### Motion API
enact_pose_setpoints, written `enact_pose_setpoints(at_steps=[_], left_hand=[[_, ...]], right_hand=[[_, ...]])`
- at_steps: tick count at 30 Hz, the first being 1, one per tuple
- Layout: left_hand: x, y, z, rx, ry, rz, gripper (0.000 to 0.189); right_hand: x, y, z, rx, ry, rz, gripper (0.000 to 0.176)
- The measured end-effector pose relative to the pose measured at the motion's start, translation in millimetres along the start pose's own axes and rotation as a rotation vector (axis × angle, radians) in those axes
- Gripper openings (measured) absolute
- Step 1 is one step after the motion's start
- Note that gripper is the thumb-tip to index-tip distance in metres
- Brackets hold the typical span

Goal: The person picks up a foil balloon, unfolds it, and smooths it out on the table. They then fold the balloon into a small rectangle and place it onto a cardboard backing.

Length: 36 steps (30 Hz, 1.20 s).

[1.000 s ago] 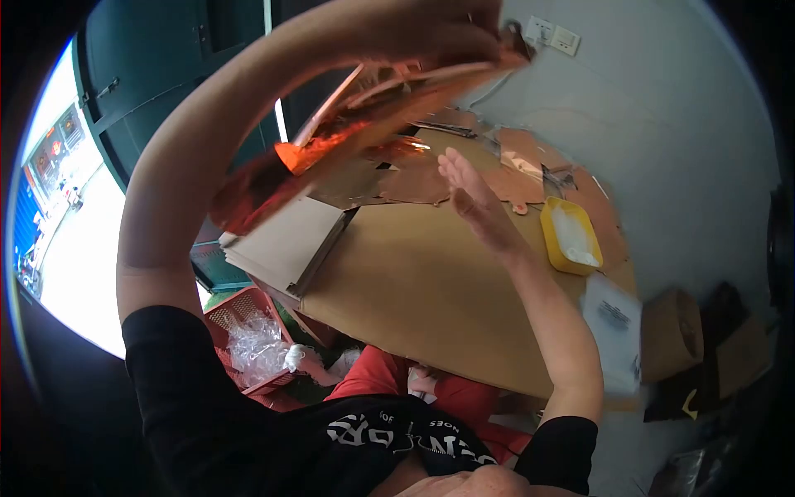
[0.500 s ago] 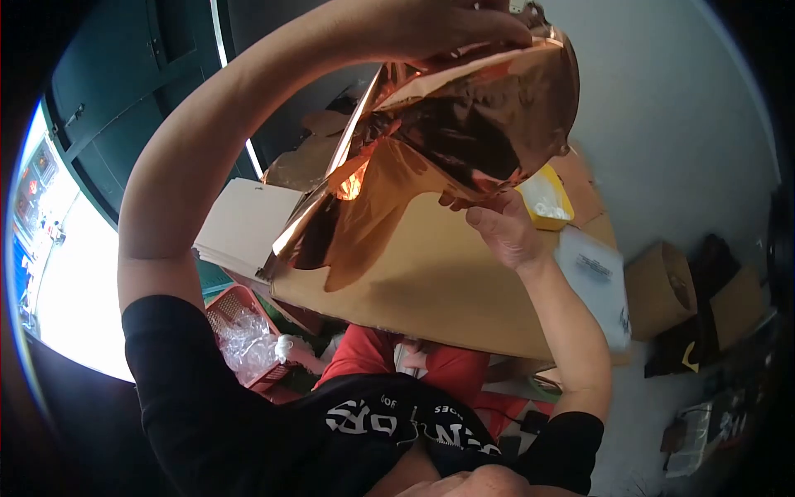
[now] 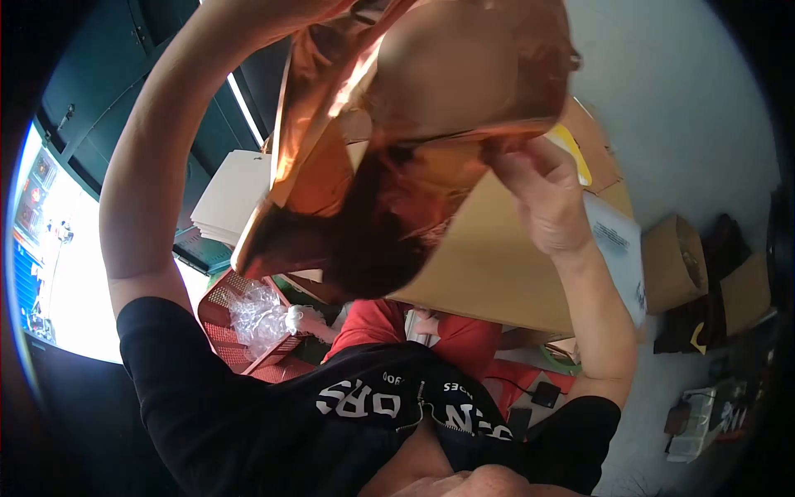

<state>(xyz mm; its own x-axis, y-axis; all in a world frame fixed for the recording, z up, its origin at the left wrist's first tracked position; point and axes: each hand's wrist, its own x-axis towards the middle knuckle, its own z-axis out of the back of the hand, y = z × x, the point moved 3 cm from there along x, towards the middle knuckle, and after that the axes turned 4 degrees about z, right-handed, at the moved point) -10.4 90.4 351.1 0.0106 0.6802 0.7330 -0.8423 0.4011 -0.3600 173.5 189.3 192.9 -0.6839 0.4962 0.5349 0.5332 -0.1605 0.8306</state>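
A large sheet of shiny copper-coloured foil (image 3: 397, 207) hangs creased and folded in front of me, above the cardboard-covered table (image 3: 489, 273). My right hand (image 3: 542, 195) pinches the foil at its right side, thumb and fingers closed on it. At the top edge of the view, my left hand (image 3: 302, 12) grips the upper left part of the foil; its fingertips are mostly cut off or hidden. Reflections cover the foil's upper part, so whether anything lies inside it cannot be told.
White flat sheets or boxes (image 3: 236, 195) are stacked at the table's left. Below them is a red basket (image 3: 217, 311) with clear plastic. A yellow container (image 3: 575, 153) and a clear plastic pack (image 3: 614, 248) lie on the right side. Open cardboard boxes (image 3: 675, 261) stand beyond.
The foil has come closer and swung downward, now covering more of the table. My left hand has moved up and left, partly out of view. My right hand has risen from beneath to the foil's side.
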Motion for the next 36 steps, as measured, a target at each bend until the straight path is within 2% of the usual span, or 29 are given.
enact_pose_setpoints(at_steps=[3,4,7,9,11,12,13,14,15,17,18,19,20,22,25,26,28,29,32,34,36], left_hand=[[-14,-20,1,0.013,-0.064,0.033,0.026],[-15,-17,1,0.107,-0.103,-0.016,0.026],[-15,-10,10,0.149,-0.078,0.019,0.025],[-17,-12,2,0.219,-0.092,0.099,0.022],[-12,-1,-7,0.159,0.023,0.255,0.019],[-8,5,-13,0.111,0.125,0.396,0.018],[-5,72,-35,0.064,-0.007,0.069,0.025],[-6,67,-47,-0.105,0.267,0.36,0.023],[-8,72,-63,-0.025,0.174,0.35,0.024],[-15,99,-98,-0.018,0.23,0.341,0.031],[-19,122,-121,0.056,0.18,0.253,0.042],[-24,146,-144,0.112,0.269,0.294,0.043],[-31,157,-161,-0.023,0.4,0.408,0.039],[-45,196,-204,0.048,0.369,0.326,0.03],[-68,235,-251,0.168,0.351,0.345,0.036],[-70,237,-257,0.156,0.376,0.382,0.038],[-74,239,-268,0.13,0.426,0.456,0.04],[-74,243,-273,0.169,0.429,0.435,0.042],[-74,247,-282,0.297,0.441,0.385,0.046],[-67,232,-275,0.395,0.448,0.366,0.048],[-58,227,-272,0.424,0.402,0.407,0.048]], right_hand=[[-1,5,26,0.008,-0.033,0.034,0.023],[-4,17,28,-0.03,-0.032,0.009,0.025],[-3,32,25,-0.004,-0.103,0.075,0.026],[-5,36,27,0.022,-0.136,0.071,0.027],[-6,42,30,0.02,-0.159,0.037,0.028],[-4,41,27,0.015,-0.289,0.0,0.027],[-5,36,41,-0.1,-0.224,-0.07,0.024],[-10,28,69,-0.214,-0.161,-0.14,0.022],[-11,23,81,-0.329,-0.098,-0.21,0.02],[-18,6,95,-0.485,-0.188,-0.314,0.018],[-22,-10,108,-0.542,-0.198,-0.347,0.017],[-26,-24,121,-0.598,-0.209,-0.379,0.017],[-29,-33,130,-0.667,-0.181,-0.444,0.016],[-35,-50,149,-0.8,-0.128,-0.576,0.016],[-47,-77,169,-1.15,-0.207,-0.368,0.025],[-49,-84,172,-1.086,-0.165,-0.45,0.038],[-51,-95,162,-1.334,-0.072,-0.306,0.039],[-51,-100,154,-1.455,-0.023,-0.233,0.04],[-43,-108,126,-1.402,0.193,-0.181,0.047],[-46,-120,118,-1.491,0.322,-0.123,0.05],[-49,-135,120,-1.494,0.427,-0.089,0.053]])
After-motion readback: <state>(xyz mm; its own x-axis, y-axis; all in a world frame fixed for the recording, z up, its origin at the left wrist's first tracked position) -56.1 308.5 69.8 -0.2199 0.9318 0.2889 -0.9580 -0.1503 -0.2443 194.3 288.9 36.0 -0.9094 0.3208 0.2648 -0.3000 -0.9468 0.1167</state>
